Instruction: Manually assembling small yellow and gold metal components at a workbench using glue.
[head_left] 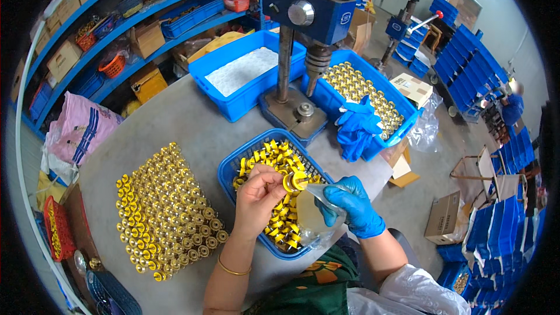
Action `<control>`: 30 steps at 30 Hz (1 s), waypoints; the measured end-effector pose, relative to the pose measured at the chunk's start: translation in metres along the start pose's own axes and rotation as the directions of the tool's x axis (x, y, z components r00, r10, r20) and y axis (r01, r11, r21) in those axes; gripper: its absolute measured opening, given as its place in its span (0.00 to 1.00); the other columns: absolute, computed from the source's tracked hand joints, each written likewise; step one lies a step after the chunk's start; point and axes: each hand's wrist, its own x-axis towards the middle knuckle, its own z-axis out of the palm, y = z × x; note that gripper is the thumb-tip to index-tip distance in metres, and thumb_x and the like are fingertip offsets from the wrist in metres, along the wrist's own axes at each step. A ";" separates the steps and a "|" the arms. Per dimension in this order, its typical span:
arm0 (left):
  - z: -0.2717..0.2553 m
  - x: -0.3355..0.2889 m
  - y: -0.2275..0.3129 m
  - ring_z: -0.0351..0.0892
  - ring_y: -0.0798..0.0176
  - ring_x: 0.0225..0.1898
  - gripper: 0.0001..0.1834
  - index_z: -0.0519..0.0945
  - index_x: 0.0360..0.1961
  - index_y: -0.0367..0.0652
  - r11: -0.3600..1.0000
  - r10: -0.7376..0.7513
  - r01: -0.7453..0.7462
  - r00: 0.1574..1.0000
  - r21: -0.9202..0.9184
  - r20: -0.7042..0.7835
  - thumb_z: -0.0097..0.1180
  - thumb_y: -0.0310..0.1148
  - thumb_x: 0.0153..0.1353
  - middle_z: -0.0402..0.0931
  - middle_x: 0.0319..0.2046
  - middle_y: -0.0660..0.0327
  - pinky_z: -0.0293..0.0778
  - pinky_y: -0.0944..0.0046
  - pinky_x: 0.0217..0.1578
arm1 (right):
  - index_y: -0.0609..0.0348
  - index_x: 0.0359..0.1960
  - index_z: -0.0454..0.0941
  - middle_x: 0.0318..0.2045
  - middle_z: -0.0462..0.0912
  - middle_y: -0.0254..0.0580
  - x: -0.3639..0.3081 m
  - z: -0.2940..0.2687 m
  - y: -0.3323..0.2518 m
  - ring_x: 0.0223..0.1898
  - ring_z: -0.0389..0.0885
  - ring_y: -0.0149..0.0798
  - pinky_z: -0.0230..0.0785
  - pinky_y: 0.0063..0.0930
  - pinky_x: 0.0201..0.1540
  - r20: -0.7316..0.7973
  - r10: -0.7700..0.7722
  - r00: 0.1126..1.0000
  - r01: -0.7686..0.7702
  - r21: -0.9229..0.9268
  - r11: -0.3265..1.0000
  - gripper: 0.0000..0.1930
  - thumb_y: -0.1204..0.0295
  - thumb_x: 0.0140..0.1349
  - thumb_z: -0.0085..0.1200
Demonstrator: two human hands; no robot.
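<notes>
Bare, my left hand (pixel 255 201) pinches a small round yellow-and-brass part (pixel 296 181) above a blue basket (pixel 224 176). My right hand (pixel 357 210), in a blue glove, is closed round a translucent squeeze bottle (pixel 311 214) whose narrow tip meets or nearly meets that part. Whether any liquid comes out is too small to tell. Loose yellow pieces with dark stems (pixel 284 217) fill much of the basket. To its left, many brass-and-yellow parts (pixel 169 210) stand in close rows on the grey table (pixel 111 157).
A blue press (pixel 309 11) stands at the table's far side. Beside it are a blue bin (pixel 233 100) lined with white sheet and another bin (pixel 411 122) of brass parts, with blue gloves (pixel 359 125) draped over it. Shelves (pixel 157 3) line the left; a person (pixel 513 108) is far right.
</notes>
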 end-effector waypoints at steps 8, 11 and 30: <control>-0.004 -0.002 -0.003 0.63 0.74 0.30 0.06 0.72 0.32 0.37 0.974 -0.105 0.111 0.994 -0.198 0.038 0.50 0.22 0.51 0.63 0.33 0.65 0.61 0.78 0.28 | 0.64 0.21 0.76 0.13 0.73 0.37 0.000 0.000 0.001 0.17 0.69 0.25 0.60 0.17 0.21 0.004 -0.014 1.000 0.014 0.006 1.000 0.14 0.64 0.52 0.46; -0.004 -0.002 -0.001 0.62 0.75 0.28 0.06 0.71 0.33 0.37 0.953 -0.161 0.168 0.986 -0.251 0.048 0.48 0.24 0.53 0.63 0.33 0.66 0.61 0.78 0.26 | 0.65 0.21 0.76 0.13 0.73 0.37 0.000 0.001 0.001 0.17 0.69 0.24 0.60 0.17 0.21 0.004 -0.006 1.000 0.006 0.012 1.000 0.14 0.65 0.52 0.46; -0.002 -0.002 -0.002 0.55 0.76 0.19 0.07 0.70 0.33 0.31 0.877 -0.232 0.269 0.963 -0.398 0.138 0.42 0.25 0.57 0.61 0.30 0.66 0.53 0.77 0.20 | 0.66 0.21 0.75 0.14 0.74 0.37 -0.002 0.000 0.001 0.17 0.70 0.26 0.61 0.17 0.21 0.018 -0.031 0.999 0.030 0.025 0.999 0.15 0.64 0.52 0.46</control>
